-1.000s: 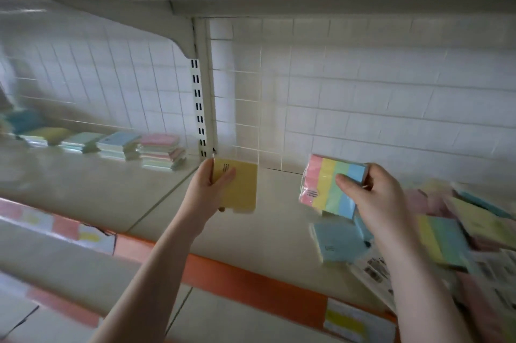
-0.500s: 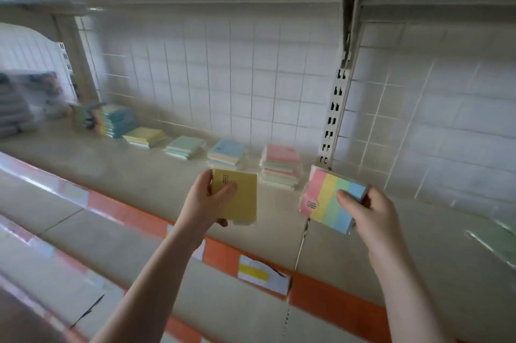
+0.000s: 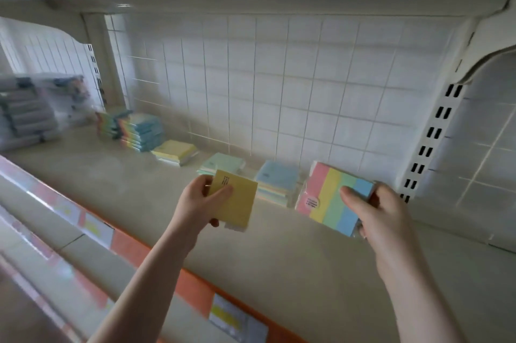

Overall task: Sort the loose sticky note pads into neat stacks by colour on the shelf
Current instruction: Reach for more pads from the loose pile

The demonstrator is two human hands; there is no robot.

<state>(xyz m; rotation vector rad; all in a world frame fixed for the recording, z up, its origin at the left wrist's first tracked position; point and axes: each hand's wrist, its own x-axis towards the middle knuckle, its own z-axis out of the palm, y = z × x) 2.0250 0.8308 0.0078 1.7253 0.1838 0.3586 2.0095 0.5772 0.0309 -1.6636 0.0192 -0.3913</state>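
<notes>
Sticky note pads are being carried to sorted stacks on a beige shelf (image 3: pixel 307 259) backed by a white wire grid. The left hand (image 3: pixel 199 203) holds a plain yellow pad (image 3: pixel 237 203) upright above the shelf, thumb across its front and fingers curled behind it. The right hand (image 3: pixel 382 214) grips a wrapped striped pad (image 3: pixel 332 197) banded pink, yellow, green and blue, thumb on its face. Along the back sit the finished stacks: striped pads (image 3: pixel 141 131) at far left, then a yellow stack (image 3: pixel 176 151), a green stack (image 3: pixel 223 162) and a blue stack (image 3: pixel 276 179). The step in hand seems to be delivery: the yellow pad likely belongs on the yellow stack further left, the striped pad on the far-left pile, each needing to be squared up on landing. Compared with half a second ago, the view has swung further left, so the stacks now lie directly ahead, and the pink-topped stack is hidden behind the striped pad.
</notes>
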